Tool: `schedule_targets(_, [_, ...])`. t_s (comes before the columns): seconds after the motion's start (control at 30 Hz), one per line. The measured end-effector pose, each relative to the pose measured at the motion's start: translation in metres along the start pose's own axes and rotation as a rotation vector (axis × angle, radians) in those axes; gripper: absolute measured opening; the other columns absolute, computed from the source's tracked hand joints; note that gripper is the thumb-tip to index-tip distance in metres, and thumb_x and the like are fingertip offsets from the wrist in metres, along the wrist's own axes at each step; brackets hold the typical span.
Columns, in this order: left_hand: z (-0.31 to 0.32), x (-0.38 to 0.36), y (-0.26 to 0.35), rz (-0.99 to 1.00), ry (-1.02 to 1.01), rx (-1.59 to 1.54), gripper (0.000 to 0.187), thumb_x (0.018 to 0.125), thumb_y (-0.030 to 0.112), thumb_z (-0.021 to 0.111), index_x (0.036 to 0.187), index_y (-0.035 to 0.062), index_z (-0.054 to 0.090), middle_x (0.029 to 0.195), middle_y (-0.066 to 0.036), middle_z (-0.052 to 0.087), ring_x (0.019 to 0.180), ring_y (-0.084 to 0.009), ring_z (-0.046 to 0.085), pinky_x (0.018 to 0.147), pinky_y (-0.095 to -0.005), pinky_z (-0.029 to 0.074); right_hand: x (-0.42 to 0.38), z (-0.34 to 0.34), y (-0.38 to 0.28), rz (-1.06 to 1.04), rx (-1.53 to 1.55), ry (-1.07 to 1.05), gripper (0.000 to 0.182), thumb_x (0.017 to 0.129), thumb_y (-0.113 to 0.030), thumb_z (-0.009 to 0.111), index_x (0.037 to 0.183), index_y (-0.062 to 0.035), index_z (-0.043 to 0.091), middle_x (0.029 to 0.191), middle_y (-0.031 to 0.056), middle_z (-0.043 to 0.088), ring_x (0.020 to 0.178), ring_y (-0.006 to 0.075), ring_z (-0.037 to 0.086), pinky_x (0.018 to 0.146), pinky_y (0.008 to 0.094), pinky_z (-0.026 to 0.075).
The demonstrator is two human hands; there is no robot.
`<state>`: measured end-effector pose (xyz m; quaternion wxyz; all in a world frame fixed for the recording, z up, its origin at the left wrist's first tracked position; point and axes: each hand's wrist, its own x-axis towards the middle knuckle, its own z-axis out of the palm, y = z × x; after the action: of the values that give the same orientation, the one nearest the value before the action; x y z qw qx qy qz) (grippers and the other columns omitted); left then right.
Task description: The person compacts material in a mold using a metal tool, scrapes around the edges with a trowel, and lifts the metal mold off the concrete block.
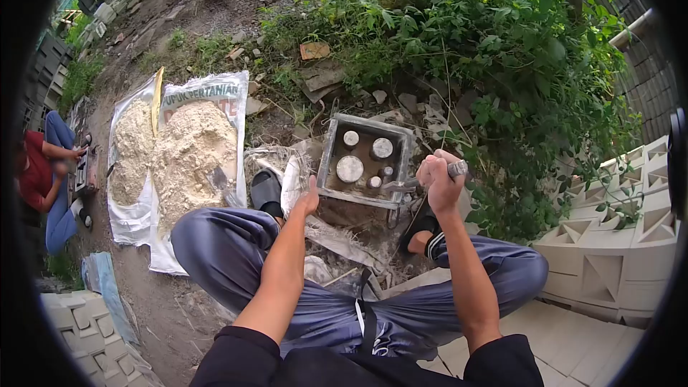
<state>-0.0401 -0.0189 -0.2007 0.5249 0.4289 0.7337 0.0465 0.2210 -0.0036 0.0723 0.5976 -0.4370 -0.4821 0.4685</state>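
Note:
My right hand [441, 179] is closed in a fist around a round-handled tool [457, 168]. The grey handle end sticks out on the right, and a narrow grey part points left toward the box mould's side; its kind is hidden by the fist. My left hand [308, 198] is at the mould's lower left corner, fingers stretched upward along its edge. Between both hands stands the square box mould [360, 197], grey and dusty. Inside it several round, pale-topped cylinders of different sizes stand upright, the widest cylinder [350, 169] at the left.
Pale sandy powder [193, 140] is heaped on opened sacks [167, 261] at the left, with a flat trowel [218, 178] in it. Another person [49, 172] sits at far left. Stacked pale blocks [609, 265] stand at right. Green plants [494, 64] grow behind the mould.

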Motion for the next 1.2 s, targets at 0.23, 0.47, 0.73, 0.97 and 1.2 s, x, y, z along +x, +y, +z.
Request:
schedule_targets(0.23, [0.016, 0.021, -0.072, 0.407, -0.263, 0.787, 0.057, 0.095, 0.04, 0.023, 0.116, 0.0009, 0.059, 0.125, -0.019, 0.054, 0.119, -0.0338, 0.048, 0.102, -0.0405, 0.035, -0.038, -0.031, 0.065, 0.241, -0.036, 0.386, 0.031, 0.085, -0.006, 0.049, 0.055, -0.0054, 0.04, 0.047, -0.0006, 0.038, 0.037, 0.0083, 0.035, 0.036, 0.028, 0.029])
schedule_targets(0.47, [-0.006, -0.036, -0.053, 0.095, -0.199, 0.92, 0.043, 0.09, 0.031, 0.039, 0.12, 0.0067, 0.057, 0.118, -0.02, 0.059, 0.11, -0.0364, 0.055, 0.093, -0.0416, 0.044, -0.093, -0.09, 0.156, 0.886, 0.168, 1.302, 0.034, 0.076, -0.031, 0.05, 0.075, 0.0027, 0.057, 0.071, 0.0145, 0.061, 0.049, 0.0254, 0.054, 0.045, 0.0387, 0.041])
schedule_targets(0.73, [0.017, -0.04, -0.043, 0.672, 0.157, 1.142, 0.04, 0.089, 0.033, 0.047, 0.126, 0.0181, 0.051, 0.118, -0.009, 0.061, 0.104, -0.028, 0.06, 0.085, -0.0561, 0.043, -0.131, -0.102, 0.236, 1.102, 0.161, 1.329, 0.029, 0.078, -0.026, 0.046, 0.073, 0.0005, 0.057, 0.076, 0.0163, 0.061, 0.051, 0.0294, 0.054, 0.048, 0.0417, 0.045])
schedule_targets(0.97, [-0.016, -0.047, -0.065, -0.318, -0.179, 0.986, 0.04, 0.084, 0.032, 0.053, 0.122, 0.0185, 0.059, 0.118, -0.004, 0.061, 0.108, -0.0285, 0.059, 0.085, -0.0661, 0.039, -0.168, -0.047, 0.246, 0.881, 0.64, 1.544, 0.015, 0.085, -0.013, 0.037, 0.09, 0.0011, 0.036, 0.075, 0.0116, 0.05, 0.065, 0.0293, 0.056, 0.06, 0.0395, 0.053])
schedule_targets(1.2, [-0.013, -0.041, -0.053, -0.022, 0.239, 0.894, 0.03, 0.081, 0.021, 0.056, 0.11, 0.0154, 0.064, 0.108, -0.009, 0.064, 0.104, -0.0273, 0.06, 0.083, -0.0445, 0.04, -0.179, -0.05, 0.267, 1.309, 0.609, 1.108, 0.043, 0.093, -0.021, 0.027, 0.116, 0.0116, 0.045, 0.108, 0.0243, 0.057, 0.092, 0.0383, 0.062, 0.089, 0.0504, 0.052])
